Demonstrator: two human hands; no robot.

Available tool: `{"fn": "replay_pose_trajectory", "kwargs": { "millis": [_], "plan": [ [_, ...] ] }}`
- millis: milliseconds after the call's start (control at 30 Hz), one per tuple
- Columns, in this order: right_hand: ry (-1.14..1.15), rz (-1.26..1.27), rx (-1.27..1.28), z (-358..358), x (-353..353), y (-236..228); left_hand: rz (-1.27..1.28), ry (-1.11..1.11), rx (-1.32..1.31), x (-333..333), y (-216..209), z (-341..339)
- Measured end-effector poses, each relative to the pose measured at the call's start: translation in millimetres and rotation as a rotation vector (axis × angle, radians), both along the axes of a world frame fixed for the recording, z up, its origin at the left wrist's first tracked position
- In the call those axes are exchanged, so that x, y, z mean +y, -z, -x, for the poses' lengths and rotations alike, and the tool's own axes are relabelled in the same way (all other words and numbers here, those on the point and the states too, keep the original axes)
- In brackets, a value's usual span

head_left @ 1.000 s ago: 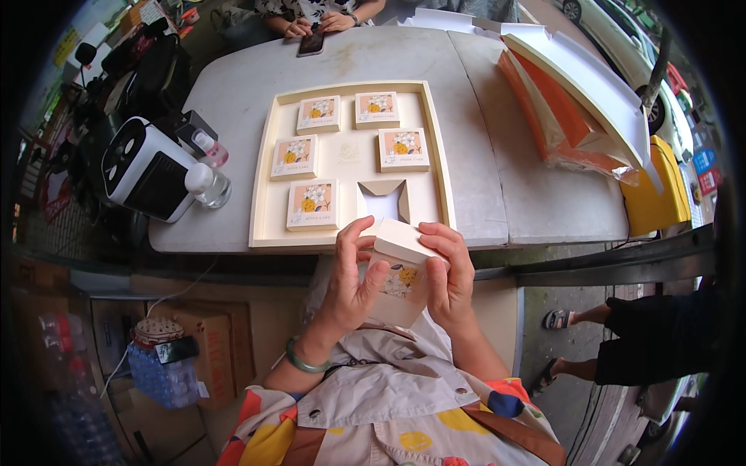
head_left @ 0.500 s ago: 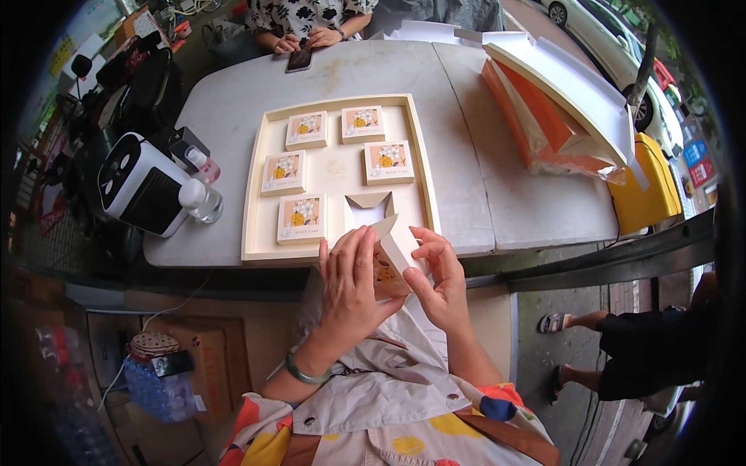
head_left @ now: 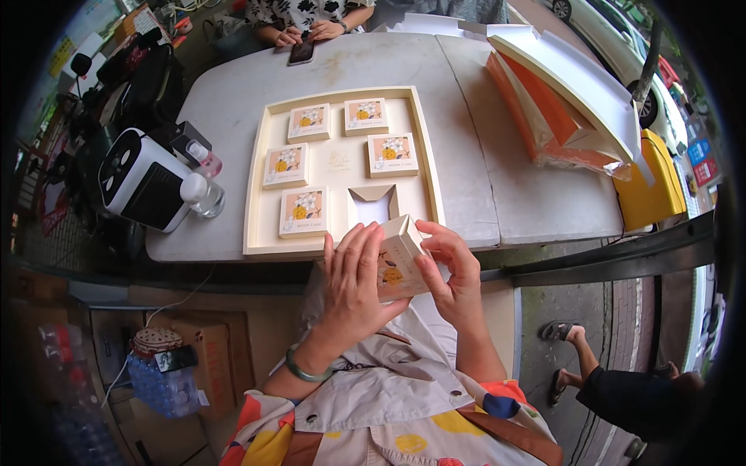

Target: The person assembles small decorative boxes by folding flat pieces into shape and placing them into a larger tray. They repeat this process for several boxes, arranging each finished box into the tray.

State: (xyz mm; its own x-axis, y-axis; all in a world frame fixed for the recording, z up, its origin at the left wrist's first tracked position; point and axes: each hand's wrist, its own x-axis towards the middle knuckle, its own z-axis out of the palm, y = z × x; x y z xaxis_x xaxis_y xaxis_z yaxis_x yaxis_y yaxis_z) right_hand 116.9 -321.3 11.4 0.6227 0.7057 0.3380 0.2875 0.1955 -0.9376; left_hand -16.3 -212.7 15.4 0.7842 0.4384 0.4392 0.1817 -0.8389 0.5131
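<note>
Box (head_left: 392,268) is tilted between the two hands, above the lap and just short of the near wall of the tray (head_left: 342,186). Left hand (head_left: 353,279): fingers closed along its left side, thumb by the lower edge; this hand appears to carry it. Right hand (head_left: 453,272): fingers bent, thumb at the right edge near the top; whether they pinch the card or only rest against it, cannot tell. Whether the top end is fully closed is also unclear. Risks, as judged: the walls look thin and could crease under a harder squeeze from the left; an edge could bend if the right thumb pushes off-line; if the left grip slackens, the box could drop onto the grey clothing (head_left: 365,396). The opening (head_left: 371,210) in the tray lies just beyond the hands. Five flat boxes (head_left: 304,211) also sit in the tray; a brushing knuckle could shift the nearest.
</note>
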Motion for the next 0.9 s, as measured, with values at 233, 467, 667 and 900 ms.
{"fn": "replay_pose_trajectory", "kwargs": {
  "millis": [233,467,667,900],
  "plan": [
    [0.053,-0.051,-0.158,8,4,6,-0.002,-0.043,-0.047,-5,-1,-1],
    [0.072,-0.065,-0.540,18,10,5,-0.042,-0.090,-0.155,-3,-2,-4],
    [0.021,0.078,-0.684,18,9,-6,-0.003,-0.106,-0.165,-1,5,-2],
    [0.050,-0.011,-0.560,10,7,7,0.056,-0.032,-0.090,1,-2,0]
  ]
}}
